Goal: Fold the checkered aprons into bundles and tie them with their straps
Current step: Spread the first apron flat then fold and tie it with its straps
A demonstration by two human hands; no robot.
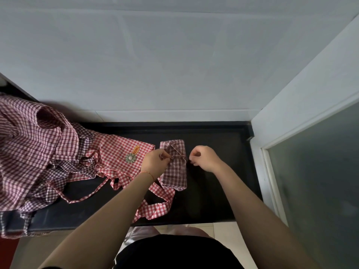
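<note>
Apron bundle (175, 166) between both hands

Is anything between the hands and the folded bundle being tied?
Nothing visible. The left hand and right hand each pinch a strap end at the folded bundle; the red apron lies beside it, under the left hand.

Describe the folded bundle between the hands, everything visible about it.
The folded bundle is dark maroon-and-white checkered cloth, a compact upright rectangle lying flat on the black counter. A thin strap crosses its upper part into a knot. The left hand pinches one strap end, the right hand the other. Its lower left corner touches the red checkered apron.
</note>
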